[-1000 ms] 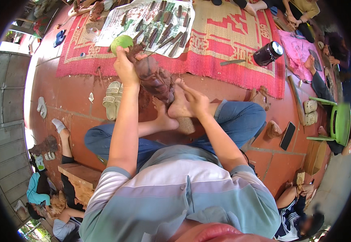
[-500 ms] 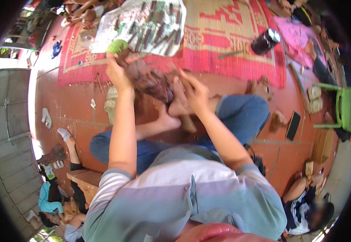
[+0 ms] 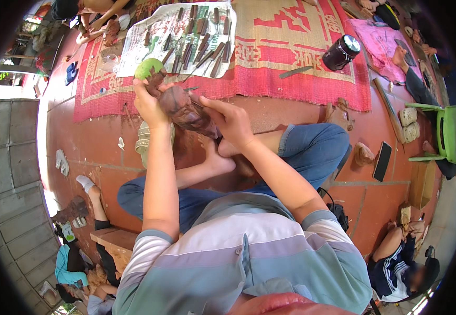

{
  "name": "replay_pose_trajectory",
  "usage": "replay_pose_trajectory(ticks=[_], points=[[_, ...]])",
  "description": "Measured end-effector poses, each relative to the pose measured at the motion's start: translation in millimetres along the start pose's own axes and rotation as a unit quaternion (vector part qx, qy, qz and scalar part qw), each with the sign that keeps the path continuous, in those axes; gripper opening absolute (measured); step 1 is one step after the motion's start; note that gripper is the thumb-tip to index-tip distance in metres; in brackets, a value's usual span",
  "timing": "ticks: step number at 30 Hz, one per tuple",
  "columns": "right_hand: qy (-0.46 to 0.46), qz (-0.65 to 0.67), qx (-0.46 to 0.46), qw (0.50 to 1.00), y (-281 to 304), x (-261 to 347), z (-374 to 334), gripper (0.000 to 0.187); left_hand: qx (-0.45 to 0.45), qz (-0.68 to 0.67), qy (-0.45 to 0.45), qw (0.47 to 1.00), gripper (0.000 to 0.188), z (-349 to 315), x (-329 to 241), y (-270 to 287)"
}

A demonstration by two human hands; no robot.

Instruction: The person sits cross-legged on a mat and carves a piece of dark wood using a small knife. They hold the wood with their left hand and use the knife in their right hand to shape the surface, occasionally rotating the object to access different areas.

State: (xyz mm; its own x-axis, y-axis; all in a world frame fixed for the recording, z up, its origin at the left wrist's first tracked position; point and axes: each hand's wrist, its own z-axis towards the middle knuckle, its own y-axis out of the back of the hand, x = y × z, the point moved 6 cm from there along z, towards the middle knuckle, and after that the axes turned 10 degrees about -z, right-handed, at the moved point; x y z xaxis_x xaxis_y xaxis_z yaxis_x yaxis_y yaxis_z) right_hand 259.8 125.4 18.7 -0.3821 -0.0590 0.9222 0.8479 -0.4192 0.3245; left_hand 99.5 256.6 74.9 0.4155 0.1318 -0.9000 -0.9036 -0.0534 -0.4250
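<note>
My left hand [image 3: 153, 107] is closed around one end of a dark brown wood carving [image 3: 183, 109], held above my bare feet. Its surface looks uneven and partly cut; I cannot make out the figure. A bright green rounded piece [image 3: 148, 67] shows at the far end, just beyond the left fingers. In my right hand [image 3: 232, 118] is a slim carving tool [image 3: 194, 96], pinched with the index finger stretched along it. The tool's tip lies against or just over the carving's upper right side; contact is hard to tell. Most of its handle is hidden by the fingers.
Ahead, a white printed sack [image 3: 138, 39] bears several dark carving tools on a red and straw mat [image 3: 270, 86]. A black flask [image 3: 341, 52] and a flat blade [image 3: 296, 72] lie right of it. A phone [image 3: 381, 161] and a green chair [image 3: 448, 134] are further right. Other people sit around.
My right hand has moved left and a little down, bringing the tool across the carving. The left hand and the carving have shifted slightly left.
</note>
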Motion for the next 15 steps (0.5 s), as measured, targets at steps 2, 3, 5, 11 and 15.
replay_pose_trajectory(ticks=[2, 3, 5, 11, 15], points=[[0.009, -0.182, 0.034, 0.983, -9.1, -29.1, -23.5, 0.027, 0.000, 0.011, 0.020, 1.000, 0.048, 2.3, 4.0, 11.9], [-0.041, -0.185, 0.058, 0.980, -4.4, -62.5, -33.6, 0.027, 0.006, 0.018, 0.006, 1.000, 0.049, 5.8, 2.1, 8.9], [-0.083, -0.115, 0.011, 0.990, 6.7, -89.6, -46.2, 0.027, 0.024, 0.038, -0.014, 0.999, 0.051, 1.0, 0.5, 0.9], [0.042, 0.025, -0.021, 0.999, 0.8, 19.2, 10.2, 0.026, 0.016, 0.009, 0.007, 1.000, 0.053, -2.0, -1.9, 2.5], [-0.013, -0.165, 0.025, 0.986, 3.2, -64.6, -20.3, 0.028, 0.007, 0.018, -0.038, 0.999, 0.050, 2.8, -1.9, -5.1]])
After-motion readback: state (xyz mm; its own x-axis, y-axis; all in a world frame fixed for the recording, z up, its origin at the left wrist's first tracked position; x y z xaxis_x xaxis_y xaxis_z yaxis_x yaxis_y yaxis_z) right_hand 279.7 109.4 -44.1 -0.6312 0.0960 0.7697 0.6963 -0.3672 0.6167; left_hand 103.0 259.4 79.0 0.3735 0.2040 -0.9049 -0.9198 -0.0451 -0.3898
